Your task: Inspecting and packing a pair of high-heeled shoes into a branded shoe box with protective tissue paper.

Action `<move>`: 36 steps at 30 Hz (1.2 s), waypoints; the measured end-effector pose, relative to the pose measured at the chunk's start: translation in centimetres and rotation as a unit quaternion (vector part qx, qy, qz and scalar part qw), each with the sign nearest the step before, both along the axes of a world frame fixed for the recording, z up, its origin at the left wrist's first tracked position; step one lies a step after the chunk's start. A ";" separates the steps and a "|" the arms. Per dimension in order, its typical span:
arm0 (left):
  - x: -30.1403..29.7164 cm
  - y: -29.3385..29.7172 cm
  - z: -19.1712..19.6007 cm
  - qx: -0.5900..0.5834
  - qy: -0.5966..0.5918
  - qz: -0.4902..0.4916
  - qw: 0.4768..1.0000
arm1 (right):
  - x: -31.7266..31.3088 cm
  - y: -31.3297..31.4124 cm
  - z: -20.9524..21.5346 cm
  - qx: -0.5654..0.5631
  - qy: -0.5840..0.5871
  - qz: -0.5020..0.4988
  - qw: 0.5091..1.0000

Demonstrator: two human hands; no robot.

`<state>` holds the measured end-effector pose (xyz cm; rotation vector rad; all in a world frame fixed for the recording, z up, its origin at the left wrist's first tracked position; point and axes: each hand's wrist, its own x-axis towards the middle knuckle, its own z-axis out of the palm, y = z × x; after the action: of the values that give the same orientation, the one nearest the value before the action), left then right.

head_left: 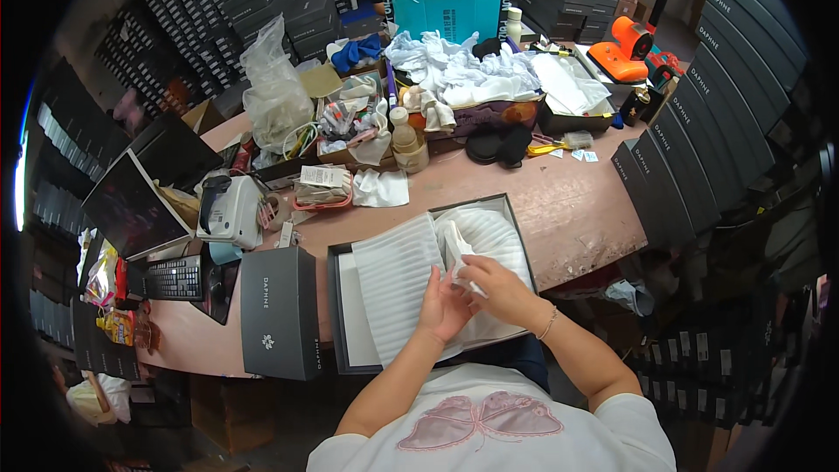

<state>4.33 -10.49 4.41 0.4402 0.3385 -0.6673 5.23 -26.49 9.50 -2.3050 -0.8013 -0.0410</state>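
Note:
An open dark grey shoebox [339, 332] rests on the pink table in front of me. White ribbed foam sheets [398, 271] line it and fold over its left side. My right hand [507, 293] is closed on a thin white wrapping piece [457, 249] above the middle of the box. Its exact kind is unclear. Beside it, my left hand [446, 308] is turned palm up with the thumb stretched out, its fingertips close to the piece and partly behind the right hand. To the left of the box lies a closed dark grey shoebox [280, 310].
Tall stacks of grey shoeboxes [699, 114] rise at the right. A monitor [135, 205], keyboard [175, 278] and white label printer [230, 210] occupy the left. Behind are a bottle [408, 142], a heap of white cloths [463, 65] and an orange device [622, 52].

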 end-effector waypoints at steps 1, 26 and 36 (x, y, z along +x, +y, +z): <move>0.2 0.0 0.0 -0.021 0.009 0.001 1.000 | -0.3 0.7 -0.2 -0.014 -0.007 0.014 1.000; -2.0 1.2 -0.1 0.036 -0.046 0.019 0.998 | 5.7 -3.2 -6.2 -0.116 -0.160 -0.188 0.962; -1.8 1.5 0.4 0.055 -0.005 0.031 0.998 | -2.4 -1.5 0.9 -0.037 0.162 -0.120 0.979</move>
<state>2.56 -8.96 4.85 0.5368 0.3785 -0.5879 2.84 -27.95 10.39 -2.3836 -0.3631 0.2556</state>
